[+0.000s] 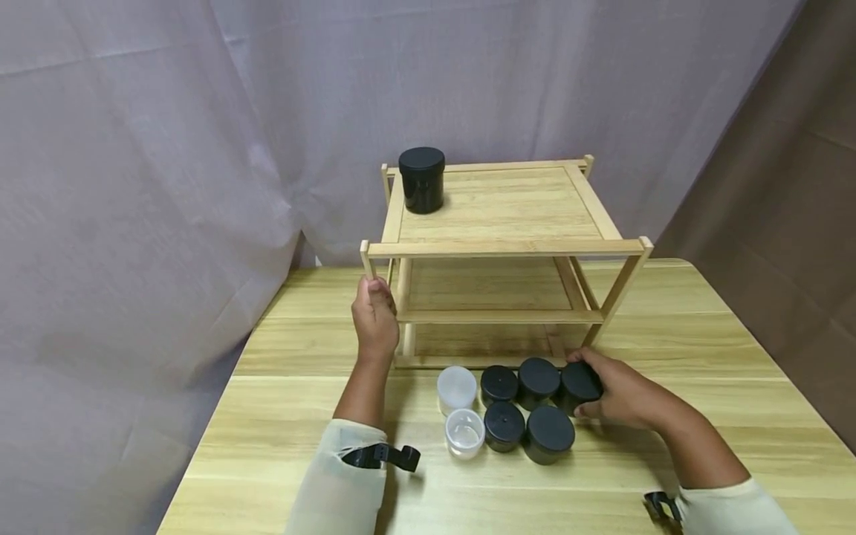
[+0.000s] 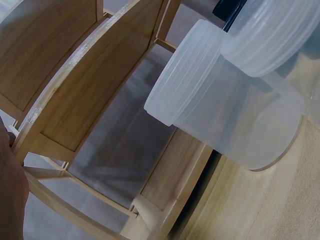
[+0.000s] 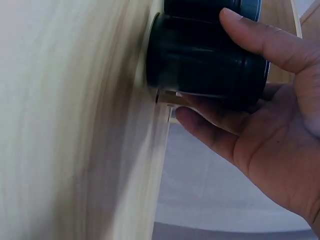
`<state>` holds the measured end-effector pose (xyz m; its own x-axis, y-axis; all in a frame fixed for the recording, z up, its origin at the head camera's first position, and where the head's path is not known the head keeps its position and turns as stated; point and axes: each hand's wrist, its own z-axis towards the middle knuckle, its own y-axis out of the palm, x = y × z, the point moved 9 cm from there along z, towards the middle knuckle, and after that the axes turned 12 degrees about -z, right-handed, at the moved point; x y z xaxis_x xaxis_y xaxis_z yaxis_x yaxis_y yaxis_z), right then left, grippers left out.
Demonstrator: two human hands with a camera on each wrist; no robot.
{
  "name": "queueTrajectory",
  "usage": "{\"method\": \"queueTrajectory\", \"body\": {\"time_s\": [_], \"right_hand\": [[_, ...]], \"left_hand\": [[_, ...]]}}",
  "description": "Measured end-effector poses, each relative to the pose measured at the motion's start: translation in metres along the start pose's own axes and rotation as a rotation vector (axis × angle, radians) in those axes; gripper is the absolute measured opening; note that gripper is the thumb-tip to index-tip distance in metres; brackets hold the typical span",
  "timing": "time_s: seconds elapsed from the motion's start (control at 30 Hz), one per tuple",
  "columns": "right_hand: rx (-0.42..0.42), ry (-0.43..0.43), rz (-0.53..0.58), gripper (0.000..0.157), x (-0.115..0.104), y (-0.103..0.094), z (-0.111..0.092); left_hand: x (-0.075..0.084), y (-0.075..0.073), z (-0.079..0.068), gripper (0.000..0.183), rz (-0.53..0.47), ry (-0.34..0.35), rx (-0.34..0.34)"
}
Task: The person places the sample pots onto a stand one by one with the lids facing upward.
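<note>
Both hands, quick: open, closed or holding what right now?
Left hand: closed, holding the wooden rack's front-left post.
Right hand: closed around the rightmost black jar.

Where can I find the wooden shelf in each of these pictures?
Head view: the wooden shelf stands in the centre; the left hand grips its front left post.
Left wrist view: it fills much of the left half, slanted.
Right wrist view: only pieces show, mostly upper right, behind the right hand and its black jar.
Shared landmark: the table, in all three.
</note>
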<state>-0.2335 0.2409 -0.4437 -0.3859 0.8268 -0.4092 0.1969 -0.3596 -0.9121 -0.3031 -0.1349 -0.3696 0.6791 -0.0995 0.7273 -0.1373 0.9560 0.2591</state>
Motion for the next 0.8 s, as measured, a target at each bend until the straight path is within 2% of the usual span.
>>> {"method": "queueTrajectory", "body": {"time_s": [0.33, 0.5, 0.7, 0.8], "right_hand": [[-0.001, 0.016, 0.014, 0.085, 0.006, -0.001, -0.008], [0.048, 0.045, 0.000, 0.087, 0.008, -0.011, -0.012], [0.089, 0.088, 0.001, 0.078, 0.013, -0.021, -0.016], [0.106, 0.092, 0.009, 0.081, 0.015, -0.024, -0.018]], "left_hand": [[-0.001, -0.001, -0.001, 0.087, 0.017, -0.012, -0.010], [-0.001, 0.001, -0.001, 0.086, 0.004, -0.011, -0.017], [-0.001, 0.001, -0.002, 0.084, 0.006, -0.014, -0.011], [-0.001, 0.001, -0.001, 0.084, 0.000, -0.014, -0.014]]}}
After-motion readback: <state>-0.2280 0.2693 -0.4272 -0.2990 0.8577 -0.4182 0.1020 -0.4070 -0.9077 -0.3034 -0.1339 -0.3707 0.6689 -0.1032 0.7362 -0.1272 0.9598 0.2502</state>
